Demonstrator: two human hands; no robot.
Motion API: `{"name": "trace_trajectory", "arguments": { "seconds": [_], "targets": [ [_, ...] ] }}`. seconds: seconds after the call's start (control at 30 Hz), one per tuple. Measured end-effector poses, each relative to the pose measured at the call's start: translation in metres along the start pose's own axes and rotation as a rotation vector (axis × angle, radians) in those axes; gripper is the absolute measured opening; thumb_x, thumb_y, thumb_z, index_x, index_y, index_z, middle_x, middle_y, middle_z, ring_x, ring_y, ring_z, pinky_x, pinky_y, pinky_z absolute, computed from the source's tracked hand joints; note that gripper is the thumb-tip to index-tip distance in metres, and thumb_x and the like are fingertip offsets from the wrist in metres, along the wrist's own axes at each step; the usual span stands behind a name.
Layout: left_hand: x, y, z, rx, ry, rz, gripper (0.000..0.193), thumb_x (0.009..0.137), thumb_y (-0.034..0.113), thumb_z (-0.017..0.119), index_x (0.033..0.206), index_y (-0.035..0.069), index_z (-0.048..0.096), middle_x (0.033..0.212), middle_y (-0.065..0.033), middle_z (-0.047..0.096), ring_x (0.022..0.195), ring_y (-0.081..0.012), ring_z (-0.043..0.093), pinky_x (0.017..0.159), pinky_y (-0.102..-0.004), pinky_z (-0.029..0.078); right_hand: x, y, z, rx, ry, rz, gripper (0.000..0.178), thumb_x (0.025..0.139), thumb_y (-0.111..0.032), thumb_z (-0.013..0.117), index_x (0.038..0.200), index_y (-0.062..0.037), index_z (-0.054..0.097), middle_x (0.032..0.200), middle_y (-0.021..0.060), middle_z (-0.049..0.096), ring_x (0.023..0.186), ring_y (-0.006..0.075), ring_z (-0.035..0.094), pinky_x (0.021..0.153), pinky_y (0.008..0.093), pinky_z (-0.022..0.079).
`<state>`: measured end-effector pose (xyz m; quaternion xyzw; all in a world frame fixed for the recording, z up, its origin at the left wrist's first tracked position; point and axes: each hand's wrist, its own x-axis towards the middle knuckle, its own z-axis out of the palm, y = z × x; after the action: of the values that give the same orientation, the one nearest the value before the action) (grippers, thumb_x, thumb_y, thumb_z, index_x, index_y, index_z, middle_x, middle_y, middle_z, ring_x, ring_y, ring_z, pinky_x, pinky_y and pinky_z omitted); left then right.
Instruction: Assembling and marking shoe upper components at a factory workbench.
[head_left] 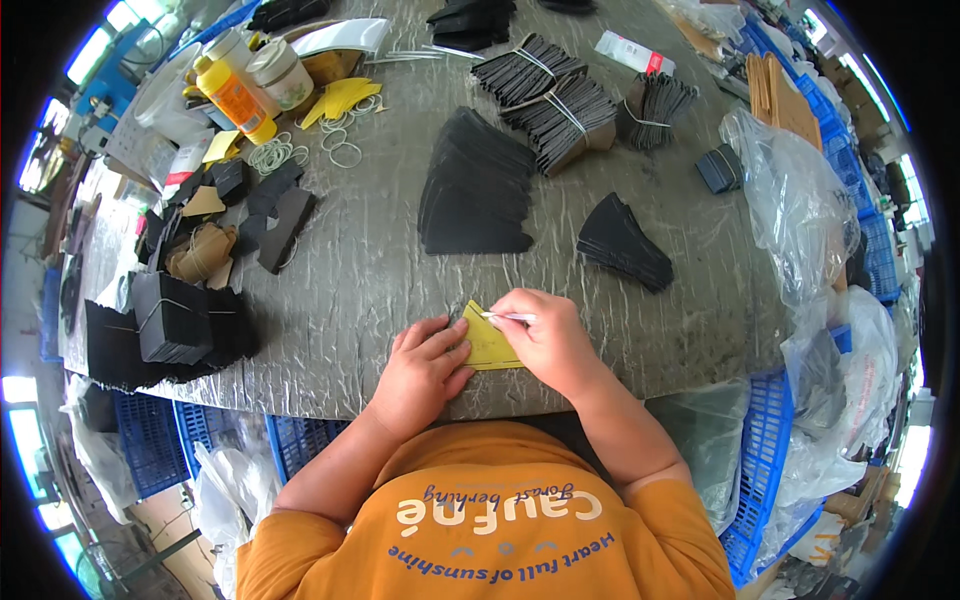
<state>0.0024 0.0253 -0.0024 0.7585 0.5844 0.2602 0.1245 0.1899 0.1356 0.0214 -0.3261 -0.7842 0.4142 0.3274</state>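
From my seat the scene reads bright and even, daylight pouring in from blown-out windows (95,50) at the upper left and lower left rim. The wrinkled grey tabletop (380,270) throws a soft sheen along its far edge, with only faint shadows under the black stacks (475,190). The centre is sharp; toward the rim the fisheye bends the table's edges, detail smears, and black corners frame the circle.

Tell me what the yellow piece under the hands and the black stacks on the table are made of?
The yellow piece looks like thin card or paper: flat, matte, sharp-cornered, pinned by the left hand while the right hand holds a thin white stick on it. The black stacks look like matte card or thin leather-like sheet, fanned in flat layers; which one, I cannot tell.
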Motion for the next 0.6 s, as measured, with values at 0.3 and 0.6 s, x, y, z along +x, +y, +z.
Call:
{"name": "trace_trajectory", "arguments": {
  "seconds": [0.3,0.6],
  "targets": [
    [-0.001,-0.003,0.001,-0.008,0.0,-0.005,0.039,0.073,0.014,0.08,0.11,0.006,0.071,0.132,-0.0085,0.064,0.121,-0.0333,0.057,0.1,-0.0466,0.047,-0.029,-0.003,-0.029,0.02,-0.033,0.198,0.009,0.086,0.001,0.068,0.084,-0.0003,0.059,0.079,0.0163,0.064,0.071,0.0345,0.065,0.063,0.0395,0.05],
    [0.0,-0.003,0.0,-0.028,-0.006,0.009,0.044,0.072,0.012,0.082,0.113,0.005,0.07,0.134,-0.0114,0.063,0.123,-0.0355,0.056,0.102,-0.048,0.046,-0.03,0.002,-0.018,-0.569,-0.113,-0.003,0.017,0.087,-0.013,0.069,0.098,-0.0023,0.062,0.089,0.0185,0.066,0.088,0.0354,0.066,0.075,0.0443,0.052]
  ]
}}
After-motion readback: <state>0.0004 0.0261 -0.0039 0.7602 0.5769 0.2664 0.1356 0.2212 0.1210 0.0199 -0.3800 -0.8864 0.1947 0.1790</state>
